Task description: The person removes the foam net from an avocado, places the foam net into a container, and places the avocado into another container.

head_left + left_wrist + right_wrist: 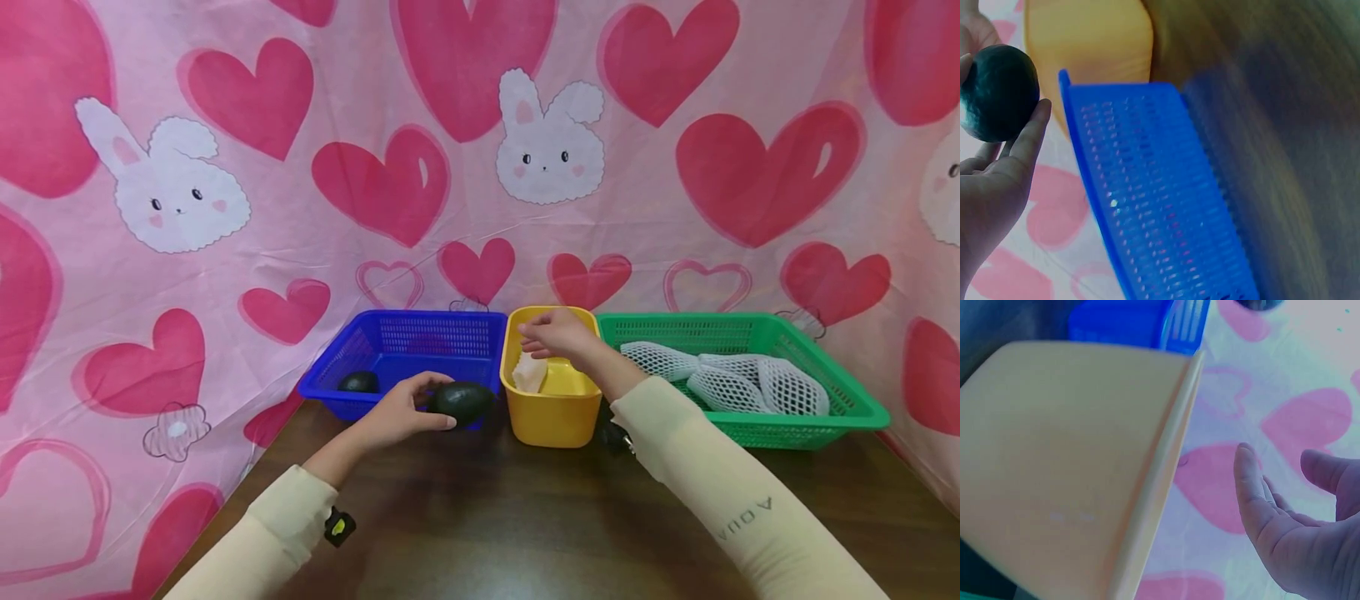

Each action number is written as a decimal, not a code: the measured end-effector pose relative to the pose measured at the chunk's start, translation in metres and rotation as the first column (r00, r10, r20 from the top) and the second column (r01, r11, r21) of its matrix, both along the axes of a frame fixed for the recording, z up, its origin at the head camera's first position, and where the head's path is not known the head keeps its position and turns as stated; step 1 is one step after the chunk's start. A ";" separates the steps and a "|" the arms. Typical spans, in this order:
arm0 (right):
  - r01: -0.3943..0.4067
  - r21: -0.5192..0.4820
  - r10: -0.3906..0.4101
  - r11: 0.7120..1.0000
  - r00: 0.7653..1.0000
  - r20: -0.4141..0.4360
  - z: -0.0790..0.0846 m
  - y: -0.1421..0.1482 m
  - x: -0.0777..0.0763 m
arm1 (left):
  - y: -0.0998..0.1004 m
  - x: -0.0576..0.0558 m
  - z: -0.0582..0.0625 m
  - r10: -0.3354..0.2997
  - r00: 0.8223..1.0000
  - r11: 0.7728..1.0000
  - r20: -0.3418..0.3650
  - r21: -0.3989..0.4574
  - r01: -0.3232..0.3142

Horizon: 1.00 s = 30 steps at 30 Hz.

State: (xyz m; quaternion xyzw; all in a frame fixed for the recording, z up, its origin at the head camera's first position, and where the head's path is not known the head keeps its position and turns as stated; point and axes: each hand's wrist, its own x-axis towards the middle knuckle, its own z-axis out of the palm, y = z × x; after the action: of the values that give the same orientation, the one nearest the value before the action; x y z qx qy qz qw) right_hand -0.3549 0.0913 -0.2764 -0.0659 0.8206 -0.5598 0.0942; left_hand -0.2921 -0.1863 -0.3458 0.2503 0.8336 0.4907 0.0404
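Observation:
My left hand (pixel 405 410) grips a dark green avocado (pixel 463 403) between thumb and fingers, in front of the blue basket's near right corner. The left wrist view has this avocado at upper left, fingertips against its skin. Over the yellow bin (pixel 555 425) is my right hand (pixel 561 335), its fingers loosely bent around nothing. A crumpled whitish piece (pixel 530 372) lies inside that bin. The right wrist view shows the same hand (pixel 1291 531) with thumb and fingers apart, beside the bin's rim. Another avocado (pixel 358 382) lies in the blue basket (pixel 442 364).
At the right, a green basket (pixel 862 404) contains several white foam net sleeves (pixel 727 387). Blue basket, yellow bin and green basket stand side by side on the brown wooden table (pixel 480 517). A pink curtain (pixel 465 217) with hearts and rabbits hangs behind them.

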 end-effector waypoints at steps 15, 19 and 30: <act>-0.016 -0.111 0.017 0.994 1.000 0.003 -0.005 -0.033 0.040 | -0.026 -0.011 0.017 0.135 0.990 0.989 -0.032 0.057 -0.133; -0.036 -0.067 0.035 0.997 0.999 -0.013 -0.018 -0.041 0.046 | -0.031 -0.018 0.015 0.193 0.980 0.981 -0.054 0.040 -0.191; -0.061 0.025 0.060 0.998 0.998 0.036 -0.051 -0.053 0.058 | -0.045 -0.029 0.013 0.260 0.964 0.963 -0.051 0.084 -0.256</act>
State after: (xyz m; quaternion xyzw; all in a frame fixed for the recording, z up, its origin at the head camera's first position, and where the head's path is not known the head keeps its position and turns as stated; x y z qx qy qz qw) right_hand -0.2970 0.0384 -0.3270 -0.0793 0.8237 -0.5470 0.1265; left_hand -0.3207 -0.2315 -0.3324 0.1558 0.8405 0.5155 -0.0590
